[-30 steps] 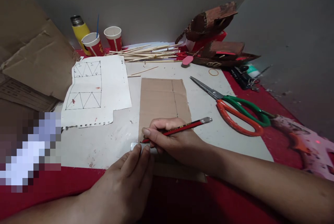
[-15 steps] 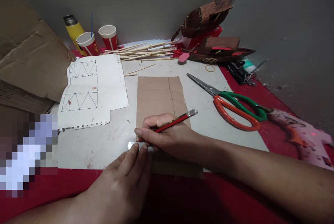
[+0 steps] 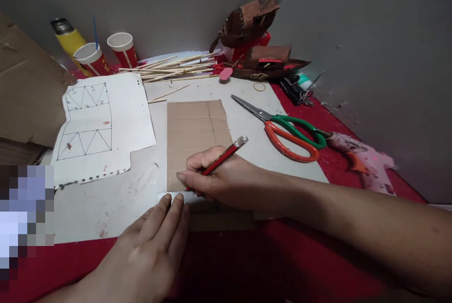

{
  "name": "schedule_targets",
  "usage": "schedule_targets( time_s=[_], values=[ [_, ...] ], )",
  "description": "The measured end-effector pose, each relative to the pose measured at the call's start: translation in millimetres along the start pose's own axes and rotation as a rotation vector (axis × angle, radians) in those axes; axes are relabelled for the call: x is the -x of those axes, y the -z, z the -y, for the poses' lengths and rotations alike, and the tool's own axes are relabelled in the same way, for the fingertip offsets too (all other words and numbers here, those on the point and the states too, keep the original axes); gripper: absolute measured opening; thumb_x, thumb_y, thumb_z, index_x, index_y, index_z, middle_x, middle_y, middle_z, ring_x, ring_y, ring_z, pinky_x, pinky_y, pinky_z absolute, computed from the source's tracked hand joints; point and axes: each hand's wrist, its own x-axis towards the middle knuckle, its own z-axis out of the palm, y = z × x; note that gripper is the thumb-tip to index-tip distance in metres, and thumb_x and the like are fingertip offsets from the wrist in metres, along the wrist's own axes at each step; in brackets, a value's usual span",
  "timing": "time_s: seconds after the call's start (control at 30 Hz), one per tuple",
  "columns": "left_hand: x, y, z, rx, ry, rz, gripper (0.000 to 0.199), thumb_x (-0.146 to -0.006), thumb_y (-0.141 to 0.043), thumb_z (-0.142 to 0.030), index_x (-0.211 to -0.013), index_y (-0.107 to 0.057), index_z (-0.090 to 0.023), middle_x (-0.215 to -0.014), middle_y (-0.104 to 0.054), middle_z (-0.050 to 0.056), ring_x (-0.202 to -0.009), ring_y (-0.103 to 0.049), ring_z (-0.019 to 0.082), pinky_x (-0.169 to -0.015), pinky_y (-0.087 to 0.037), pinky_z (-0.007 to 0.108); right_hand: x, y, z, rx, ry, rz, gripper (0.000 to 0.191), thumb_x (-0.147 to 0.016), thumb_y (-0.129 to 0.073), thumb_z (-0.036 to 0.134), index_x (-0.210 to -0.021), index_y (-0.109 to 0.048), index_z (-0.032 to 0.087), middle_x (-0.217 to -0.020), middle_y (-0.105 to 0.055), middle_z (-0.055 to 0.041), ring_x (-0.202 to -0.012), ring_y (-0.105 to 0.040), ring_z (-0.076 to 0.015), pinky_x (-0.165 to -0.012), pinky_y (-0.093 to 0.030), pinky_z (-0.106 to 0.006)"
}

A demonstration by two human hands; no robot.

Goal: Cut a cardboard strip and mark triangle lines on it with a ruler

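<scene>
A brown cardboard piece with pencil lines near its right edge lies on the white sheet. Across its lower part sits a shiny metal ruler, partly covered by my hands. The fingertips of my left hand press down on the ruler, close together, holding it against the cardboard. My right hand grips a red and black pencil in a writing hold. The pencil slants up to the right, its tip down at the ruler's upper edge. My right hand hides the cardboard's lower right part.
Scissors lie to the right, beside a stained pink glue gun. A paper with drawn triangles lies left. Behind are wooden sticks, paper cups, a yellow bottle, a pink eraser and brown model boats.
The view has shifted, so the table appears further left. Relative to the cardboard, the pencil tip has moved right along the ruler's edge. My left hand stays on the ruler.
</scene>
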Motion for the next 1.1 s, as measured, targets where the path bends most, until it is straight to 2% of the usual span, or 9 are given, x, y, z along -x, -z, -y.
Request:
schedule_targets(
  time_s=[0.2, 0.33, 0.53, 0.77, 0.97, 1.1],
  values=[
    [-2.0, 2.1, -0.9, -0.026, 0.009, -0.020, 0.050, -0.090, -0.038, -0.008, -0.137, -0.056, -0.009, -0.146, -0.058, 0.013, -0.134, -0.053, 0.030, -0.100, -0.052, 0.038, 8.2, 6.5, 2.5, 0.085, 0.012, -0.002, 0.040, -0.091, -0.055, 0.019, -0.053, -0.041, 0.020, -0.051, -0.038, 0.0081, -0.053, -0.035, -0.0085, -0.055, -0.029, -0.024],
    [-10.6, 12.3, 2.4, -0.074, -0.054, -0.011, 0.049, -0.088, -0.038, -0.006, -0.132, -0.060, -0.008, -0.137, -0.065, 0.012, -0.122, -0.064, 0.028, -0.092, -0.056, 0.035, 12.1, 8.7, -1.7, 0.099, 0.047, -0.019, 0.040, -0.091, -0.055, 0.020, -0.054, -0.040, 0.020, -0.053, -0.037, 0.0079, -0.054, -0.035, -0.0087, -0.055, -0.028, -0.025],
    [-22.7, 22.1, 3.7, -0.136, -0.108, 0.006, 0.049, -0.084, -0.035, -0.001, -0.123, -0.066, -0.005, -0.127, -0.071, 0.014, -0.110, -0.071, 0.030, -0.081, -0.061, 0.036, 19.7, 11.5, -3.0, 0.086, -0.010, -0.046, 0.042, -0.091, -0.055, 0.019, -0.053, -0.035, 0.021, -0.051, -0.032, 0.0087, -0.051, -0.030, -0.0081, -0.052, -0.026, -0.025],
    [-21.8, 20.0, 2.8, -0.133, -0.105, 0.037, 0.051, -0.084, -0.036, -0.001, -0.124, -0.067, -0.006, -0.130, -0.069, 0.015, -0.112, -0.070, 0.031, -0.082, -0.062, 0.038, 33.9, 20.9, -3.7, 0.172, -0.060, -0.068, 0.038, -0.090, -0.054, 0.020, -0.055, -0.039, 0.021, -0.051, -0.033, 0.0082, -0.051, -0.031, -0.0087, -0.052, -0.025, -0.026],
    [-20.6, 22.2, 4.4, -0.143, -0.102, 0.010, 0.051, -0.086, -0.033, -0.002, -0.121, -0.070, -0.008, -0.128, -0.070, 0.013, -0.111, -0.071, 0.028, -0.082, -0.062, 0.036, 38.7, 25.3, -7.4, 0.252, -0.041, -0.117, 0.039, -0.088, -0.053, 0.017, -0.053, -0.036, 0.021, -0.051, -0.034, 0.0075, -0.051, -0.031, -0.0087, -0.052, -0.026, -0.026],
    [-24.9, 23.3, 3.6, -0.146, -0.111, -0.001, 0.051, -0.085, -0.032, 0.000, -0.116, -0.073, -0.008, -0.124, -0.072, 0.013, -0.107, -0.073, 0.028, -0.079, -0.062, 0.036, 39.5, 26.9, -13.3, 0.253, -0.019, -0.142, 0.036, -0.088, -0.052, 0.021, -0.054, -0.041, 0.021, -0.051, -0.038, 0.0067, -0.051, -0.033, -0.0091, -0.051, -0.027, -0.026]
  ],
)
